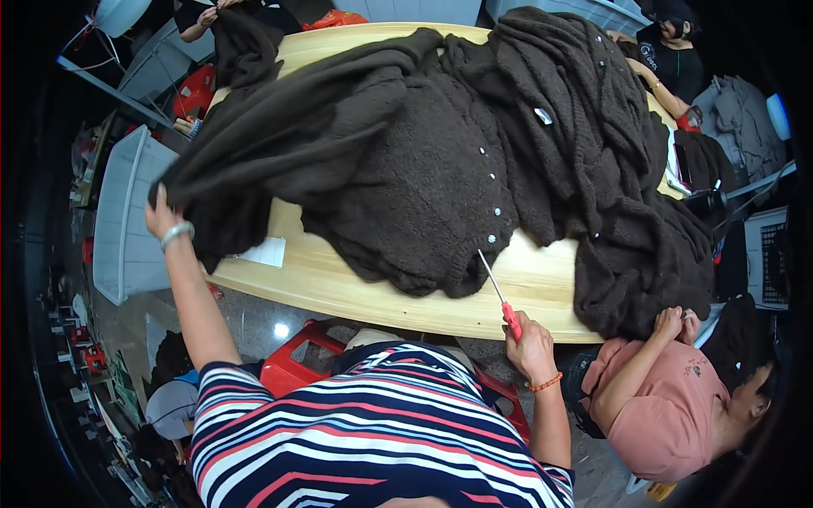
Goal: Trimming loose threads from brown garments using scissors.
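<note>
A dark brown knit cardigan [406,178] with a row of pale round buttons lies spread on the table before me. At the far left, my left hand [163,216], closed, grips the end of the cardigan and draws it out past the table's edge. My right hand [532,343] is closed round the red handle of a slim metal-shafted tool [501,298]; the kind of its tip is too small to tell. The tip points at the cardigan's lower right edge, close below the lowest button, and I cannot tell whether it touches.
More dark knitwear [576,118] is heaped on the wooden table [381,309]. A person in pink [660,398] holds cloth at my right; other people work at the far corners. A white bin [127,212] stands left, and a red stool [296,360] is below the table.
</note>
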{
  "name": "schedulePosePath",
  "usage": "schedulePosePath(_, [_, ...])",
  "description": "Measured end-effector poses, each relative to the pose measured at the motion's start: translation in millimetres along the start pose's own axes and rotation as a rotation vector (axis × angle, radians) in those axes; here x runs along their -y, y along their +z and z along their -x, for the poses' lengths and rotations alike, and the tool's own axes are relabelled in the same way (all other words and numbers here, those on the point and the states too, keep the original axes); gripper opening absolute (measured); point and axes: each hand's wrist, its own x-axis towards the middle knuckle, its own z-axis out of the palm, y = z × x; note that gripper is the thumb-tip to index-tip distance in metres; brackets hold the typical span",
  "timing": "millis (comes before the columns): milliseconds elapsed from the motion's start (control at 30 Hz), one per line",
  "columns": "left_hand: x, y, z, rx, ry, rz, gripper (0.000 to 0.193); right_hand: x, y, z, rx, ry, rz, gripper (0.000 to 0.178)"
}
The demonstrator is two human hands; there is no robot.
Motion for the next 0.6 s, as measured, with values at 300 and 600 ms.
schedulePosePath(300, [138.3,-36.5,98.2,0.429,0.427,-0.708,0.035,37.8,8.3,-28.3,0.071,-0.001,0.057,0.019])
schedulePosePath(600, [166.9,158.4,42.2,0.635,0.648,-0.813,0.054,85.2,0.4,-46.1,0.045,-0.055,0.084,0.021])
